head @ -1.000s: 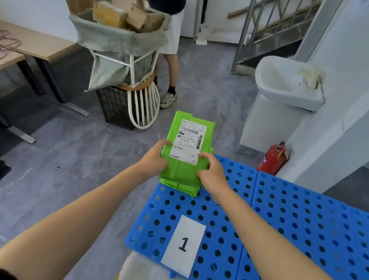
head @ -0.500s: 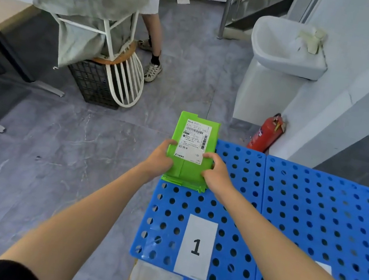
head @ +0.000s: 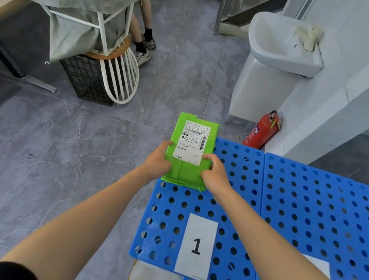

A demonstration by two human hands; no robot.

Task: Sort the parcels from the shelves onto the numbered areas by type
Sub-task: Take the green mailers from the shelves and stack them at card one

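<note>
A green soft parcel (head: 187, 174) with a white shipping label is held flat by both hands over the far left corner of a blue perforated panel (head: 237, 210). My left hand (head: 156, 161) grips its left edge and my right hand (head: 215, 176) grips its right edge, thumbs on top. A white card printed with the number 1 (head: 197, 246) lies on the near part of that panel. A second blue panel (head: 327, 212) joins it on the right, with a corner of another white card (head: 318, 265) showing past my right forearm.
A white wire chair draped with a grey sack (head: 79, 5) of cardboard boxes stands on a black crate (head: 86, 79) at the far left. A person's legs (head: 144, 35) are behind it. A white sink (head: 281, 48) and a red fire extinguisher (head: 262, 129) stand by the wall.
The view has dropped and closed in on the blue panel. Both hands have carried the green parcel lower, over the panel's far left corner. The grip is unchanged.
</note>
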